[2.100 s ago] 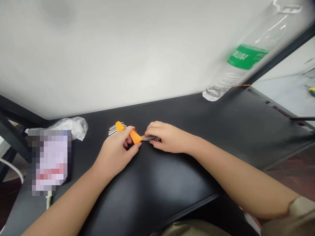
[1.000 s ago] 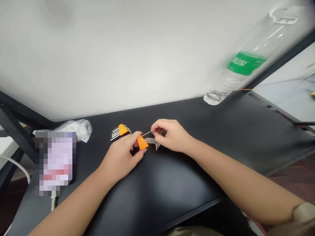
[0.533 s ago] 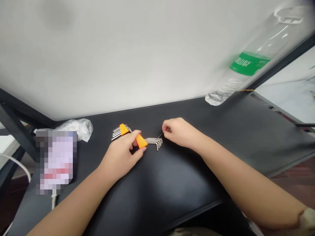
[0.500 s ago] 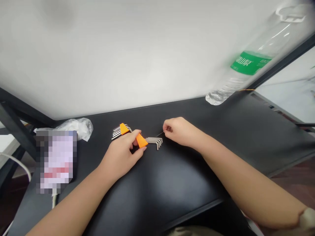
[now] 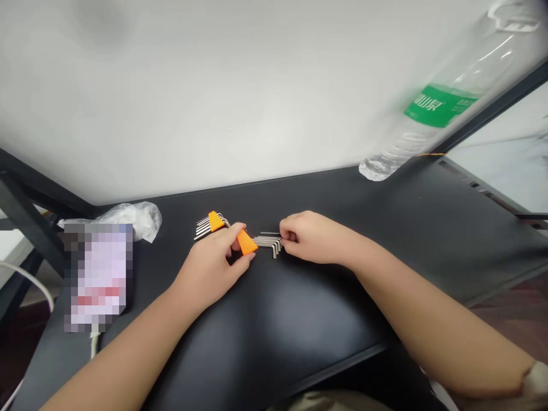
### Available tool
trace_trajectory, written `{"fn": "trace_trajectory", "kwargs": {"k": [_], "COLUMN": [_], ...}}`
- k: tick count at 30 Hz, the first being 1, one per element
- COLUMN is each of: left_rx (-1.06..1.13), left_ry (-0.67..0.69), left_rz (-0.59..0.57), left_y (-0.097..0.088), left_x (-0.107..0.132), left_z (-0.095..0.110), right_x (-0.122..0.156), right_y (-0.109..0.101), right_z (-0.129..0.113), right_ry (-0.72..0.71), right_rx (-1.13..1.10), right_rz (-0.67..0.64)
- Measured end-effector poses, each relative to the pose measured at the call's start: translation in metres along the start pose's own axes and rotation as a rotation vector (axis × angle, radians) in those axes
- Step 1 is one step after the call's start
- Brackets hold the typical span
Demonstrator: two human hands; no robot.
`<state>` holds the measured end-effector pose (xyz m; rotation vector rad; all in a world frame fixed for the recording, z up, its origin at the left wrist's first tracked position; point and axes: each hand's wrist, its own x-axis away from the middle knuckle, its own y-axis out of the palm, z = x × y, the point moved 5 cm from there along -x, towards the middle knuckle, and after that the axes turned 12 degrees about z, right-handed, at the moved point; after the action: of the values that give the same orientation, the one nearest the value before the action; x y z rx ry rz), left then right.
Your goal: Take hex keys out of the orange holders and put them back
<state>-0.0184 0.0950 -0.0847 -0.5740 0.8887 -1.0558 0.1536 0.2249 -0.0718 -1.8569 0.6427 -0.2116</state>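
Person, head-camera view: two bare forearms, no gloves, rings, watch or bracelets visible. Left hand (image 5: 205,274) and right hand (image 5: 314,242) uncovered. Short khaki-beige sleeve edge at right upper arm; similar khaki fabric at bottom edge.

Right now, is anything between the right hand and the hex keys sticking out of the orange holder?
Nothing visible. The right hand already has its fingers at the bent ends of the hex keys; the left hand grips the orange holder.

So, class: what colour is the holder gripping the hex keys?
Orange, seen in the head view: the holder under the left hand.
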Motion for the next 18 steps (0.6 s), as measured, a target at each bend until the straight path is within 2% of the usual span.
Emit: {"fn": "trace_trajectory", "kwargs": {"k": [7,12,18], "left_rx": [-0.007,0.000,0.001], "left_ry": [0.001,0.009,0.017], "left_rz": [-0.003,0.002,-0.004], "left_y": [-0.001,0.000,0.000], "left_x": [-0.001,-0.001,-0.001], "left_z": [0.001,0.001,0.002], "right_x": [-0.004,0.000,0.006], "right_y": [0.001,0.008,0.012], "right_z": [0.004,-0.011,-0.023], "right_ry": [0.003,-0.058,-0.103], "right_rx": [-0.016,-0.051,0.028], "right_rz": [0.105,0.075,0.089]}}
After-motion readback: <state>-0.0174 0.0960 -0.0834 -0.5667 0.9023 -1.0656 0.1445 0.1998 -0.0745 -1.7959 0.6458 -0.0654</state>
